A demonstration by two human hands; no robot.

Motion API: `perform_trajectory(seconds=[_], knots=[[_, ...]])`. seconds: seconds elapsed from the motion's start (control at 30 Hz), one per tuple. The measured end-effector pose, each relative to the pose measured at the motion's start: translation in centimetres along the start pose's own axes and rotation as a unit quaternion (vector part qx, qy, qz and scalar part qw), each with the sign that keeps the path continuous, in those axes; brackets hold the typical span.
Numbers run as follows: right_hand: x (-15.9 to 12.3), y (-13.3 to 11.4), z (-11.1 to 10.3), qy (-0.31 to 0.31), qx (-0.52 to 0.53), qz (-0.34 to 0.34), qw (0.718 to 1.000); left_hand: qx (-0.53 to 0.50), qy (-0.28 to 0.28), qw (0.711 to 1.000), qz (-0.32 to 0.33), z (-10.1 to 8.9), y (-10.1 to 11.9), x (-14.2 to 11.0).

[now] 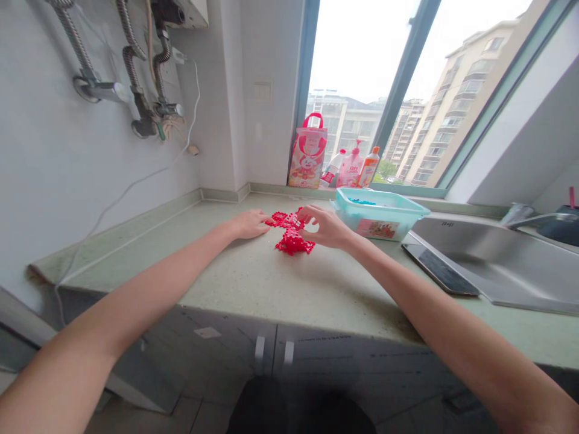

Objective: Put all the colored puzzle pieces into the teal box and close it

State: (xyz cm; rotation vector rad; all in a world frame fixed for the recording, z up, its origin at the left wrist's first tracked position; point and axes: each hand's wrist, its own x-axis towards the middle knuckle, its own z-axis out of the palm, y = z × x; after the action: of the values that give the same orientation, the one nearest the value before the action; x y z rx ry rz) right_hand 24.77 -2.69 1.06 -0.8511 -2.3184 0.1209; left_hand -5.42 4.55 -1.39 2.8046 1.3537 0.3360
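Small red notched plastic pieces (294, 242) lie in a loose cluster on the countertop. My right hand (329, 226) curves over the cluster from the right, thumb and fingertips closing on a red piece (296, 221) with square openings. From the left, my left hand (250, 224) rests low on the counter with its fingers stretched out, the tips at the edge of the red pieces (278, 218). I cannot make out how the pieces are joined to each other.
A turquoise plastic bin (384, 211) with blue pieces inside stands right of my right hand. Beyond it are a dark phone (438, 268) and a steel sink (506, 259). A pink bag (309, 157) and several bottles (350, 169) line the window. A white cable (136, 181) hangs at left.
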Motion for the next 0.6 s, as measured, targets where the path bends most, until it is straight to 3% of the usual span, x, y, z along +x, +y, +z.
perform_trajectory(seconds=[0.13,0.27,0.4,0.6], knots=[[0.1,0.6,-0.3,-0.052,0.015,0.011,0.998,0.036,0.014,0.999,-0.016,-0.6,-0.2,-0.4],[0.2,2.7,0.0,0.014,0.058,0.079,0.995,0.006,0.028,1.000,-0.006,-0.6,-0.5,-0.5],[-0.4,5.5,2.1,0.022,0.034,0.132,0.990,-0.028,0.027,0.999,0.015,-0.6,-0.3,-0.5],[0.5,8.4,4.7,-0.011,-0.067,0.127,0.990,-0.007,0.056,0.998,0.017,-0.2,-0.5,-0.5]])
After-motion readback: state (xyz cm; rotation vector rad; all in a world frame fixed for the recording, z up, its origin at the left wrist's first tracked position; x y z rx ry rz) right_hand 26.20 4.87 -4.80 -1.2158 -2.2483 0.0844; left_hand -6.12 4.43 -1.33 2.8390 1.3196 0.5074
